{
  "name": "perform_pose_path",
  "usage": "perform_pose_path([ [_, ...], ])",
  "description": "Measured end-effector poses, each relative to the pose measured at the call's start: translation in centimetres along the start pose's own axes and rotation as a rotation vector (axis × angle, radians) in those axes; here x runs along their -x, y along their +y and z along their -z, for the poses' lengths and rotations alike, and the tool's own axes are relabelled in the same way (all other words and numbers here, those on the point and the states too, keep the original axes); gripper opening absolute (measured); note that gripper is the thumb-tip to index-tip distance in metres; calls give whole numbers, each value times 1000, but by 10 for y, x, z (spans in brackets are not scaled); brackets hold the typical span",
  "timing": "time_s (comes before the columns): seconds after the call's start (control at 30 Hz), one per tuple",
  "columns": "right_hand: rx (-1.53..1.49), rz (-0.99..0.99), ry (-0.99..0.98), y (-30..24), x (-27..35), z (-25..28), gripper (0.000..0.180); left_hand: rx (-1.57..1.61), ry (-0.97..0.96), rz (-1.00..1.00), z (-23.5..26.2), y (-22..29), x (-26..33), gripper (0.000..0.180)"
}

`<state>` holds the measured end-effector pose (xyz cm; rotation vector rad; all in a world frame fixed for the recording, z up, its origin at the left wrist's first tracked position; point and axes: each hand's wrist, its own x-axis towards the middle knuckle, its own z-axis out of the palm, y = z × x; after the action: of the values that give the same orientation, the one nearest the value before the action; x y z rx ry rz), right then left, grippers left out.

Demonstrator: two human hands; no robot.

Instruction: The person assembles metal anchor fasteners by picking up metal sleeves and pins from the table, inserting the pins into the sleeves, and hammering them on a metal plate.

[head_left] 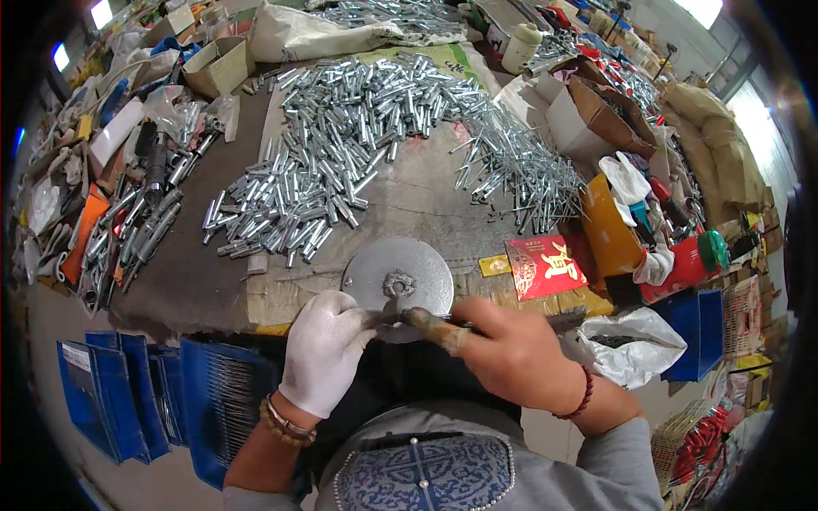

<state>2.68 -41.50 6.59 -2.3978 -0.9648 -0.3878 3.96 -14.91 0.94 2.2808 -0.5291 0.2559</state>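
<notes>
Above one disc [428, 274], left hand [328, 345] (gloved) clamped on one dark piece [391, 312], right hand [520, 353] closed around one tool [567, 319].

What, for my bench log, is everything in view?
Metal tubes: many, silver, upper centre
Thin rods: many, silver, tubes' right
Round plate: one, grey, picture centre
Metal piece: one, dark, over plate
Red card: one, red and gold, plate's right
Gold packet: one, gold, card's left
Metal tools: many, silver, left
Cardboard boxes: several, brown, both sides
Blue bins: several, blue, both lower sides
White bag: one, white, lower right
Other clutter: uncountable, mixed, both sides
Left hand: one, white-gloved, plate's left
Right hand: one, mostly bare, plate's right
</notes>
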Motion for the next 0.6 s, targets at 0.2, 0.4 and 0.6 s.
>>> perform_pose_path([
  [0.2, -14, -19, -36, -2, -2, -2, 38, 8, 8, 47, -1, -2, 1, 12],
  [0.4, 82, -80, -121, -6, 5, -11, 47, 8, -10, 30, 2, 1, -4, 12],
  [0.6, -196, -258, -37, 2, -7, -2, 47, 24, 24, 19, 0, 1, 1, 13],
])
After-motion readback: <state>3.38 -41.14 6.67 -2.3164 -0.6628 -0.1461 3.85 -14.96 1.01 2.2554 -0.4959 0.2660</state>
